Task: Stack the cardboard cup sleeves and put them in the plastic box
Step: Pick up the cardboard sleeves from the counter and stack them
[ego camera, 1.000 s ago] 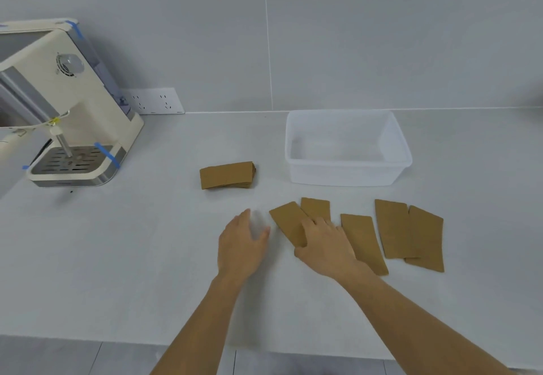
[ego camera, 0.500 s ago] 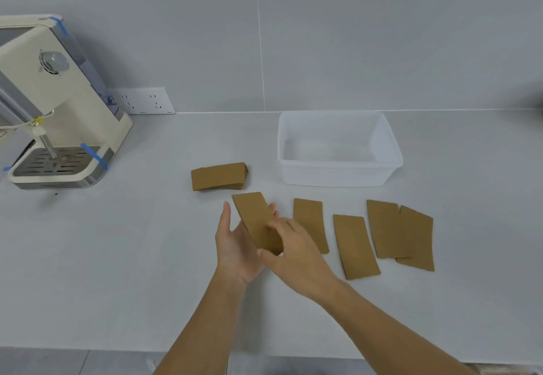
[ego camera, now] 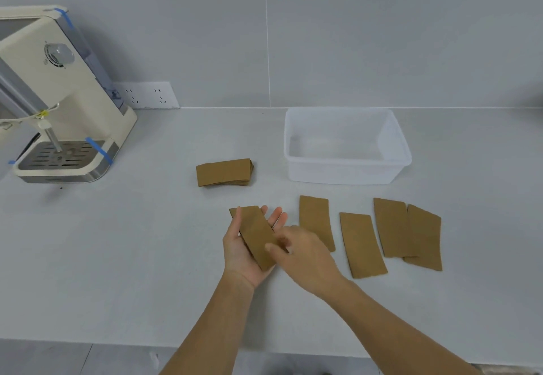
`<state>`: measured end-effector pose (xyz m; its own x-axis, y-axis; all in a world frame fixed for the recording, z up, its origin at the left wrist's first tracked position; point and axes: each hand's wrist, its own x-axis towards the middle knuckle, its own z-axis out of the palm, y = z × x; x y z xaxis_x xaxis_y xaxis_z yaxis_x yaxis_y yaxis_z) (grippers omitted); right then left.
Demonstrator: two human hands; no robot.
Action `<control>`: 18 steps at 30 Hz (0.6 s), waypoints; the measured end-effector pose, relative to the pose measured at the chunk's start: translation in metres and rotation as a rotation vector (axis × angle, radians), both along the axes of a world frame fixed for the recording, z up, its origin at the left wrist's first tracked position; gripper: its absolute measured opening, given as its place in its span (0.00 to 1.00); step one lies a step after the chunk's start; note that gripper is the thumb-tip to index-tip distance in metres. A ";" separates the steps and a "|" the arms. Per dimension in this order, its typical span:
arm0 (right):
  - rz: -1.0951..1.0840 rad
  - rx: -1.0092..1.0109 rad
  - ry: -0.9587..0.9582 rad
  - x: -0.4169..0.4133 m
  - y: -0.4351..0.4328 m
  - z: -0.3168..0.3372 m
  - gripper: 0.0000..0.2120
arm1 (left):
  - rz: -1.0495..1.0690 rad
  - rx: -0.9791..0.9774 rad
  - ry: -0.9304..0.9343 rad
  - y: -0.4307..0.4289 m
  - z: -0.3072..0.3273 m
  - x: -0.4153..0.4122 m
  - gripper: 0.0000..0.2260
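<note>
1. Even, soft, fairly bright light; faint shadows just under the plastic box [ego camera: 346, 151].
2. Right hand [ego camera: 302, 252] motion-blurred beside it.
3. Wide-angle bending left of the box, at the frame edge.

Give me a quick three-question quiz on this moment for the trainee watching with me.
1. True or false: the plastic box already holds sleeves.
2. How many loose sleeves lie flat on the counter, not counting the stack?
3. Which hand carries the held sleeve in its palm: A) left hand, B) right hand?

Key: 1 false, it looks empty; 2 four, the rightmost two overlapping; 3 A, while the right hand's fingertips touch the sleeve.
</note>
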<state>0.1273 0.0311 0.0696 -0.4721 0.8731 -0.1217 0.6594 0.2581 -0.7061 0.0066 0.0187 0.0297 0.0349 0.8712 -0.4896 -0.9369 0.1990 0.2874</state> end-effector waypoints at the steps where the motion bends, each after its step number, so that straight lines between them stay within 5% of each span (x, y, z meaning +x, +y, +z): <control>1: -0.082 0.030 -0.004 0.001 0.004 0.000 0.12 | 0.018 -0.005 -0.013 0.000 0.000 0.001 0.32; 6: -0.248 0.179 -0.177 0.014 0.024 -0.011 0.12 | 0.103 0.000 -0.074 -0.003 -0.003 0.001 0.31; 11: -0.244 0.243 -0.429 0.018 0.029 -0.034 0.25 | 0.125 -0.008 -0.068 -0.005 -0.004 0.000 0.31; 18: -0.216 0.233 -0.467 0.022 0.025 -0.052 0.33 | 0.148 0.021 -0.066 -0.005 -0.005 -0.001 0.27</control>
<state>0.1489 0.0565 0.0177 -0.2217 0.9728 -0.0669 0.9435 0.1967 -0.2668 0.0060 0.0141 0.0251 -0.0636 0.8793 -0.4720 -0.9724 0.0517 0.2274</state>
